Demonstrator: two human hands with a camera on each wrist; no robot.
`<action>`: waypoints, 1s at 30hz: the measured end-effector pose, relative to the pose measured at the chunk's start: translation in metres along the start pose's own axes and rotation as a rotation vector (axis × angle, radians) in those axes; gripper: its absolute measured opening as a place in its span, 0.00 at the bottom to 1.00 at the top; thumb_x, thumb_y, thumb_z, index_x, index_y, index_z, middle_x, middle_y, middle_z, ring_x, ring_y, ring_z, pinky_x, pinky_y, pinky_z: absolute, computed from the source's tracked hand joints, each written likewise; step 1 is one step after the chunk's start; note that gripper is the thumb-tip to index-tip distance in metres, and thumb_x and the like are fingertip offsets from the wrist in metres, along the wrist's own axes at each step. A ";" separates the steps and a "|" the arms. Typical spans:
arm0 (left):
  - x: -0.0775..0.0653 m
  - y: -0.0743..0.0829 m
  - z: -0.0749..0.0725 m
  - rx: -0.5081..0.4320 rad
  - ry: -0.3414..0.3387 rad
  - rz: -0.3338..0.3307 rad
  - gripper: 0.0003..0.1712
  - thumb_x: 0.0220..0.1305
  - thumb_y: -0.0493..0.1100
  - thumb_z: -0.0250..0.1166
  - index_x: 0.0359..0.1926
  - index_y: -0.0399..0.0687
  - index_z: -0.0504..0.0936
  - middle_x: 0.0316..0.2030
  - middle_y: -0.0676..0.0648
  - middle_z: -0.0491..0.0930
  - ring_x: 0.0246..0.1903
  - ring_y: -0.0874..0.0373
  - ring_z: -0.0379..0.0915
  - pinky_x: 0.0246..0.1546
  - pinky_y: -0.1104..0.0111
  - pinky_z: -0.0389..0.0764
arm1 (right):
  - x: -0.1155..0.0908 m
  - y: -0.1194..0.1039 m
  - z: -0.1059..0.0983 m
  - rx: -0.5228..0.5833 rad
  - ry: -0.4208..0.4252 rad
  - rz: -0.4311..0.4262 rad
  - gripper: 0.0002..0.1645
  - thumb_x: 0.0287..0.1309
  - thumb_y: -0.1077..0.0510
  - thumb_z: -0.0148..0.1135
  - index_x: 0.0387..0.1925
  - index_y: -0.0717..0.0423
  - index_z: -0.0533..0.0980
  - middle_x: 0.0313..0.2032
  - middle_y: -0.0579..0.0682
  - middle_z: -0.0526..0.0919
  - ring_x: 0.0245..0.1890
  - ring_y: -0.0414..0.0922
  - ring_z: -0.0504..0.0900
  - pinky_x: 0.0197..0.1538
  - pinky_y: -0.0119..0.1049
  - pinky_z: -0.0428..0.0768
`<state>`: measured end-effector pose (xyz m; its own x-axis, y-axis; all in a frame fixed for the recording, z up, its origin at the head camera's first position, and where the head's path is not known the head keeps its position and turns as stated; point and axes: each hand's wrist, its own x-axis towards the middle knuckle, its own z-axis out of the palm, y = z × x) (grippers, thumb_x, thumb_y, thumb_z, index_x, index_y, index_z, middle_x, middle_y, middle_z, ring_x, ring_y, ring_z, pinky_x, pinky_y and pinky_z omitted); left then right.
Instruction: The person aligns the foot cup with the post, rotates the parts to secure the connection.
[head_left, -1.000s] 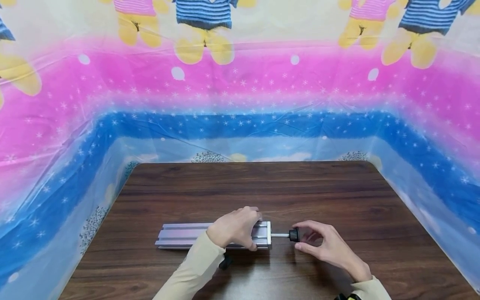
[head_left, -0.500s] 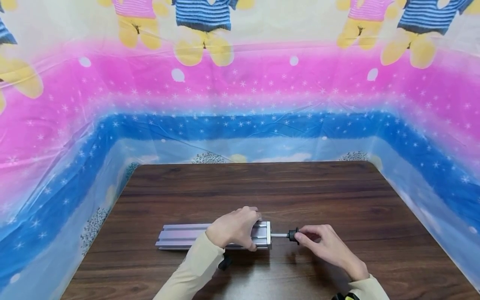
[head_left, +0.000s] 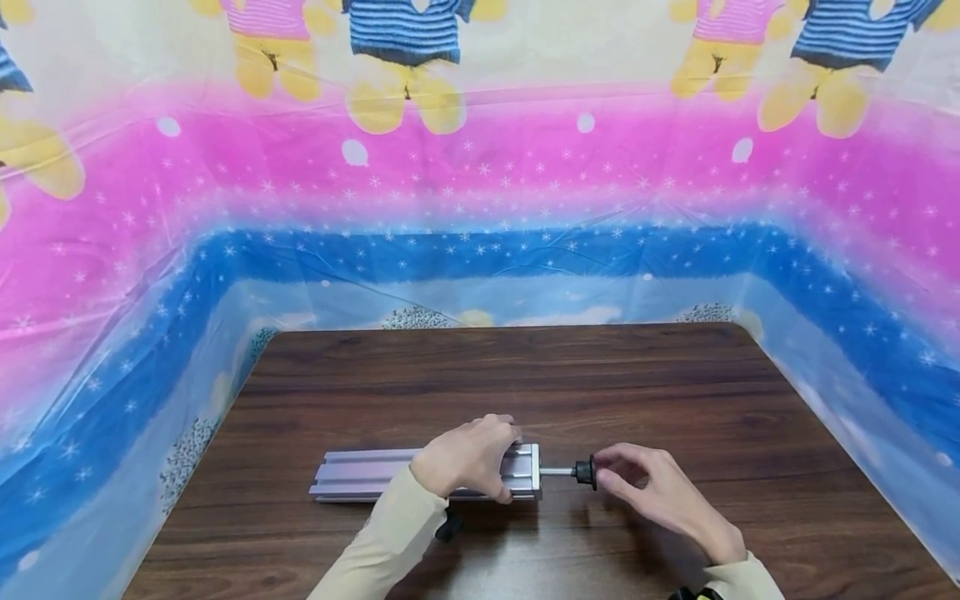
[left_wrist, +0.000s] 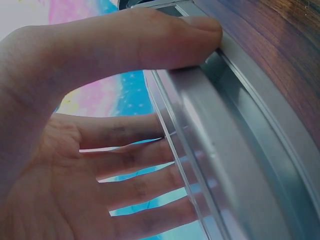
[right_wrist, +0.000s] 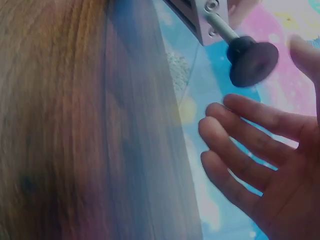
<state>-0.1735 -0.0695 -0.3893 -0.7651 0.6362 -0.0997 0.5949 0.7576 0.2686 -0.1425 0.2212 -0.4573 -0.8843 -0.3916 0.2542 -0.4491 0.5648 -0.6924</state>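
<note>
Grips slotted aluminium profile (head_left: 363, 475) with metal end plate (head_left: 536, 472) in left hand (head_left: 467, 457); holds right hand (head_left: 663, 490) spread, just beside black knob (head_left: 584, 472) on metal rod (head_left: 557, 472).

head view high, wrist views close

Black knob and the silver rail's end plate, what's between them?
A thin metal rod joins the end plate to the black knob, in the head and right wrist views.
</note>
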 end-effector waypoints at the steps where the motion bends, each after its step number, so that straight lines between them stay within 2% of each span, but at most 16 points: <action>1: 0.000 0.000 0.000 -0.001 0.000 -0.001 0.31 0.42 0.49 0.83 0.48 0.44 0.84 0.39 0.53 0.76 0.32 0.61 0.67 0.34 0.70 0.73 | -0.001 0.000 -0.001 0.007 0.006 -0.017 0.14 0.66 0.52 0.66 0.52 0.47 0.81 0.41 0.42 0.88 0.33 0.32 0.83 0.38 0.33 0.82; 4: -0.001 -0.001 0.000 -0.001 0.004 -0.001 0.30 0.42 0.49 0.83 0.47 0.44 0.84 0.38 0.53 0.75 0.32 0.61 0.67 0.33 0.70 0.73 | -0.002 0.001 0.001 0.014 0.021 -0.107 0.26 0.59 0.54 0.73 0.59 0.44 0.78 0.47 0.43 0.87 0.34 0.33 0.84 0.40 0.36 0.84; 6: -0.001 -0.002 0.000 -0.003 0.007 -0.002 0.30 0.41 0.48 0.83 0.47 0.44 0.84 0.38 0.53 0.75 0.32 0.61 0.67 0.33 0.70 0.73 | -0.001 0.002 0.003 0.013 0.025 -0.167 0.31 0.55 0.57 0.76 0.61 0.43 0.76 0.47 0.44 0.87 0.34 0.33 0.84 0.40 0.37 0.84; 10: 0.000 -0.002 0.000 0.000 0.003 -0.003 0.31 0.42 0.49 0.83 0.48 0.43 0.84 0.39 0.53 0.76 0.33 0.61 0.67 0.34 0.70 0.73 | 0.001 0.001 0.005 0.005 0.038 -0.202 0.30 0.54 0.58 0.76 0.59 0.45 0.78 0.43 0.42 0.87 0.33 0.32 0.83 0.39 0.37 0.85; 20: 0.000 0.000 -0.001 0.001 -0.008 -0.010 0.31 0.42 0.49 0.83 0.48 0.44 0.84 0.41 0.53 0.76 0.33 0.60 0.67 0.35 0.69 0.73 | 0.004 -0.002 0.004 -0.040 -0.006 -0.072 0.14 0.64 0.52 0.68 0.49 0.52 0.83 0.35 0.37 0.86 0.33 0.30 0.82 0.39 0.36 0.84; 30: -0.001 -0.001 0.000 -0.007 0.004 0.001 0.31 0.42 0.48 0.83 0.47 0.43 0.84 0.37 0.53 0.75 0.31 0.61 0.67 0.33 0.71 0.73 | 0.006 -0.002 0.005 -0.032 -0.044 0.035 0.14 0.70 0.48 0.61 0.42 0.52 0.85 0.32 0.39 0.88 0.33 0.31 0.83 0.36 0.32 0.82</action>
<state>-0.1734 -0.0703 -0.3899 -0.7652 0.6366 -0.0960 0.5942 0.7558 0.2750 -0.1460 0.2145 -0.4578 -0.8934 -0.4026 0.1994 -0.4224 0.6016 -0.6780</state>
